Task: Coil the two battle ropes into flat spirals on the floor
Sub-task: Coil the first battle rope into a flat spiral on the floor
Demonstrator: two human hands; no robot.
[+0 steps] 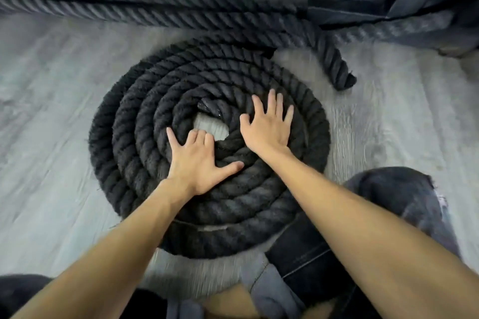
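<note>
Item: thick black twisted battle rope (207, 80), wound as a flat spiral on the grey plank floor (51, 85), under my left hand (199, 163) and right hand (267, 129), both spread flat and gripping nothing; risk: uneven pressing lets stiff inner turns spring, widening the centre gap.

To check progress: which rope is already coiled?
The near rope, a flat spiral under the left hand and right hand. The far rope lies stretched out, uncoiled.
</note>
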